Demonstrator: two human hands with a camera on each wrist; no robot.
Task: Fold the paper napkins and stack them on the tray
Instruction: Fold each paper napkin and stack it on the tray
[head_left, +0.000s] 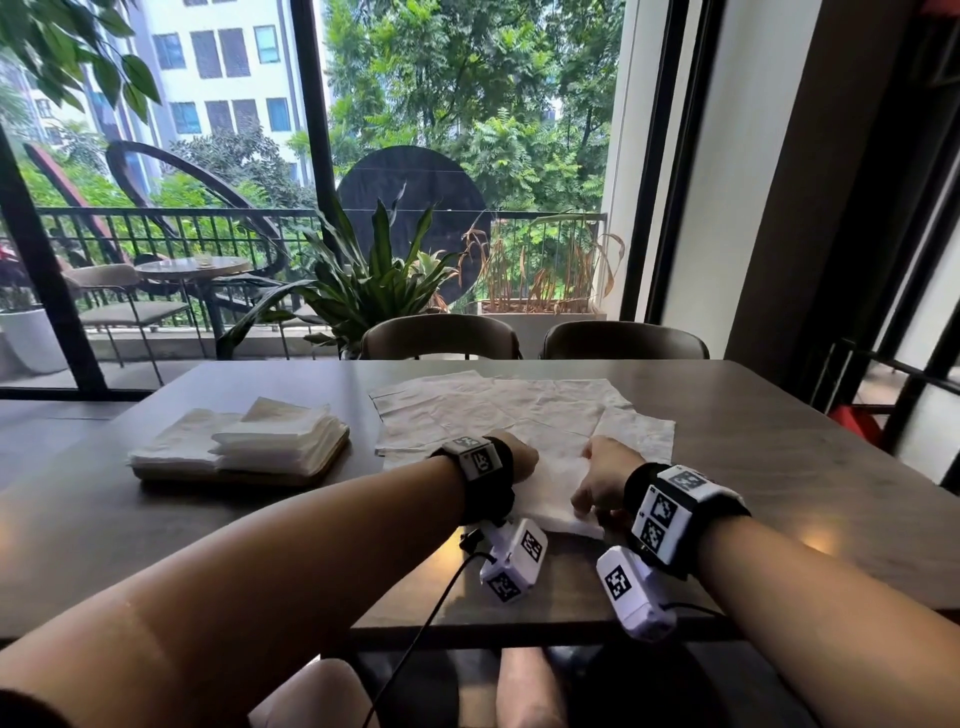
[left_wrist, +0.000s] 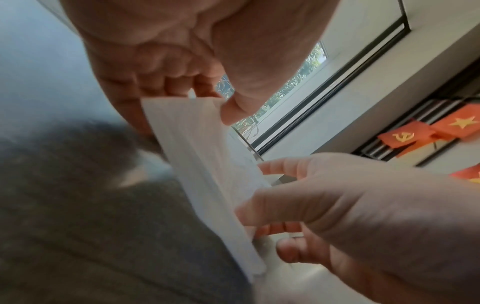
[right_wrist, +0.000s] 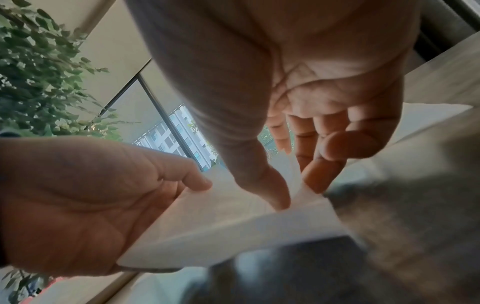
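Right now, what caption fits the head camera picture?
Both hands, left hand and right hand, pinch a napkin beside the stacked tray.

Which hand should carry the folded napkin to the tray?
Probably the left hand: the tray with its napkin stacks sits on that side, and its grip already pinches the napkin.
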